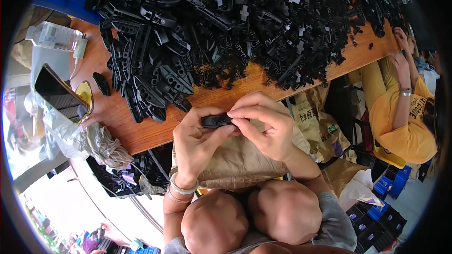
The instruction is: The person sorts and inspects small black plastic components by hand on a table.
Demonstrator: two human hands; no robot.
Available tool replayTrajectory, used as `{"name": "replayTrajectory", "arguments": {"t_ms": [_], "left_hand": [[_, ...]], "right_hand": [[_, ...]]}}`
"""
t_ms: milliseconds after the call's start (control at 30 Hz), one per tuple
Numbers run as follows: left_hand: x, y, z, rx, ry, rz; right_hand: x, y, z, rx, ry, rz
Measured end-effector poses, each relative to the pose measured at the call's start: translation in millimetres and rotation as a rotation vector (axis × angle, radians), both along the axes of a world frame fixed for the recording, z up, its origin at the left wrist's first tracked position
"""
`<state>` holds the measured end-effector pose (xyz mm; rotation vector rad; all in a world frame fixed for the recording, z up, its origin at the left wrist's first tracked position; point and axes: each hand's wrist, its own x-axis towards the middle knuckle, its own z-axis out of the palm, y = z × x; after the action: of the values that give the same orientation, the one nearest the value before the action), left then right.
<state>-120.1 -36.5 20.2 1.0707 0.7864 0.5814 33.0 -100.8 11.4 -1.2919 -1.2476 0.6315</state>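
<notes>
Head view: nearest are the person's bare knees (pixel 285 211), with a brown paper sack (pixel 235 164) beyond them, below the near edge of the wooden table (pixel 141 136). At that edge the left hand (pixel 193 138), half curled, pinches a black plastic part (pixel 215 121) between thumb and fingers. The right hand (pixel 263 124) has its thumb and fingertips drawn together on the part's right end; whether they also grip a smaller piece, I cannot tell. By the table's left corner lies a crumpled grey cloth (pixel 107 145); farther along the table's left side are a phone (pixel 61 93), a loose black part (pixel 100 84) and a clear bottle (pixel 54 36). A heap of black parts (pixel 282 32) covers the table's far side. Past its right end sits a co-worker in yellow (pixel 405 131).
</notes>
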Motion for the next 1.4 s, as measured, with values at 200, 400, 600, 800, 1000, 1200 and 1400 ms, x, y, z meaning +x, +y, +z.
{"name": "replayTrajectory", "arguments": {"t_ms": [200,400,600,800,1000,1200,1400], "left_hand": [[1,-1,7,-0.039,0.054,0.047],[-7,-6,3,0.072,0.119,0.098],[-10,-3,5,0.192,0.068,-0.056],[-30,6,13,0.786,0.462,-0.156],[-43,63,25,1.483,0.873,0.252],[-40,81,18,1.543,0.925,0.048],[-43,85,15,1.493,0.809,0.016]], "right_hand": [[3,2,-6,0.196,-0.448,-0.091],[-1,-2,1,-0.031,-0.079,-0.073],[10,-16,-2,-0.323,0.168,0.159],[40,-14,8,-0.547,-0.046,0.429],[16,29,-16,-0.023,-0.729,-0.192],[21,28,-32,0.062,-0.810,-0.270],[14,23,-37,0.188,-0.723,-0.277]]}}
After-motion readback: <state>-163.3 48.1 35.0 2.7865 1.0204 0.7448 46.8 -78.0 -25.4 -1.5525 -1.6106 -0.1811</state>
